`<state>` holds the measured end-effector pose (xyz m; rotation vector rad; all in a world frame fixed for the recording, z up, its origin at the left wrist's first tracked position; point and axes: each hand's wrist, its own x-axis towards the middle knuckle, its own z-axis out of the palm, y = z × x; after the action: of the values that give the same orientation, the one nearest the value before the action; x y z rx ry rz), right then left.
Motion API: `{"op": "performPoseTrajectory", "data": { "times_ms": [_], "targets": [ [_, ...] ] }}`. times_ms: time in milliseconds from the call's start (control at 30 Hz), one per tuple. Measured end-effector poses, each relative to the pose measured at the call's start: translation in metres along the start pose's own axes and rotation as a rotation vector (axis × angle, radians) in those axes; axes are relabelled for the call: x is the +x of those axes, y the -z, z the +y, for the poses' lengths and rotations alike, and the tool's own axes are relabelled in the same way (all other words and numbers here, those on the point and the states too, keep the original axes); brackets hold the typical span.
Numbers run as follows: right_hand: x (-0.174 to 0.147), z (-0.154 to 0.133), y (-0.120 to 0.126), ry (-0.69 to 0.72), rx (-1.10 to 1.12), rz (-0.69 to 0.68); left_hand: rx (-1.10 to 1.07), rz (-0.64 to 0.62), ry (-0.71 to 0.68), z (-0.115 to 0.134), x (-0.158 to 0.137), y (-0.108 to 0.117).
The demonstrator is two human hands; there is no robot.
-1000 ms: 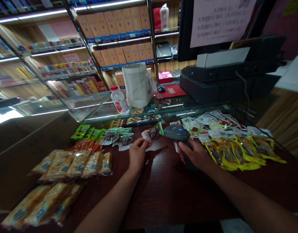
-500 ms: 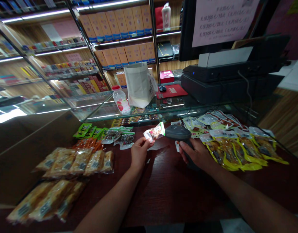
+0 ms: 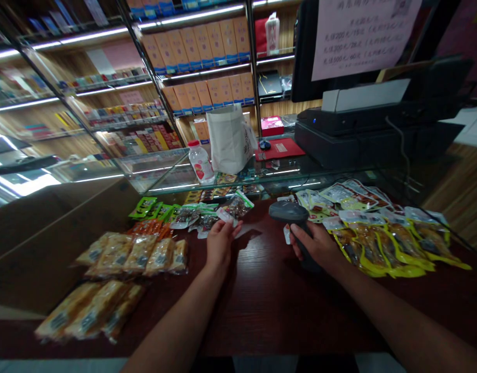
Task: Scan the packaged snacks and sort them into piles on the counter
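Pinched in the fingers of my left hand [image 3: 220, 244] is a small clear snack packet [image 3: 238, 205] with a green edge and dark contents. It is lifted near similar dark-filled packets [image 3: 190, 215] lying on the brown table. My right hand [image 3: 316, 243] is wrapped round the handle of a dark grey barcode scanner [image 3: 289, 211], whose head points left towards the packet. A small white-and-orange label or packet [image 3: 287, 234] shows beside the right fingers; whether they hold it I cannot tell.
Bagged bread-like snacks [image 3: 124, 254], orange packets [image 3: 151, 228] and green packets [image 3: 144, 207] lie left, beside a cardboard box [image 3: 59, 238]. Yellow-edged packs [image 3: 390, 241] lie right. Behind are a glass counter [image 3: 164, 181], a bottle [image 3: 200, 163], a white bag [image 3: 228, 140] and a monitor [image 3: 304, 52].
My left hand has moved slightly left with the packet, away from the scanner, and the packet has turned, its lit face now darker. The right hand still holds the scanner.
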<state>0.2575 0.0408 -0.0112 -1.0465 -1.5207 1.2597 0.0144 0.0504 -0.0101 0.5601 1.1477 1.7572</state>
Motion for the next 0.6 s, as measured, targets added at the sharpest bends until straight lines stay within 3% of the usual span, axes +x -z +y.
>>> {"op": "performPoseTrajectory", "data": {
  "times_ms": [200,600],
  "targets": [
    [0.003,0.002,0.000,0.015,0.050,0.010,-0.134,0.238,0.062,0.025,0.002,0.007],
    [0.004,0.003,0.001,0.021,0.092,-0.014,-0.156,0.399,0.161,0.031,-0.011,0.042]
  ]
}}
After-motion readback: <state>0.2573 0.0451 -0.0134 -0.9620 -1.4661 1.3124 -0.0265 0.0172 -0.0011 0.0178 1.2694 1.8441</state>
